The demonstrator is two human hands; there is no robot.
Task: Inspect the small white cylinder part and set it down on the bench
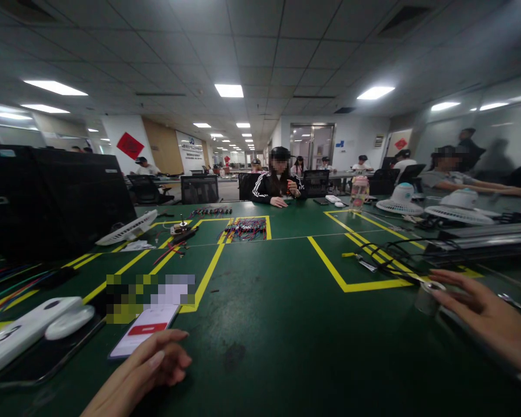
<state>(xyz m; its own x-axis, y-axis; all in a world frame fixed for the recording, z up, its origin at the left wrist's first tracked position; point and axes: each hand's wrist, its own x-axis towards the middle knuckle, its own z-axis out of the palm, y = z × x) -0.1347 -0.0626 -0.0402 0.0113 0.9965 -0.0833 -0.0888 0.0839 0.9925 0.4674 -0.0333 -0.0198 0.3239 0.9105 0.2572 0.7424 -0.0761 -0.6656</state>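
My right hand (481,313) is at the right side of the green table, with its thumb and fingers around the rim of a small grey roll (427,301) that looks like tape. My left hand (151,365) is near the front edge, its fingers loosely bent and apart, holding nothing. Just beyond it lies a phone (132,341) with a lit screen and a red bar; part of the screen is blurred out. Black cables (386,260) with a yellow end lie behind the roll.
White devices (30,330) and a dark phone (56,356) lie at left, below a black case (47,197). Bundled wires (247,229) and a small motor (180,227) sit farther back. Metal rails (481,243) and fan parts (399,200) are at right. A person (278,182) sits opposite.
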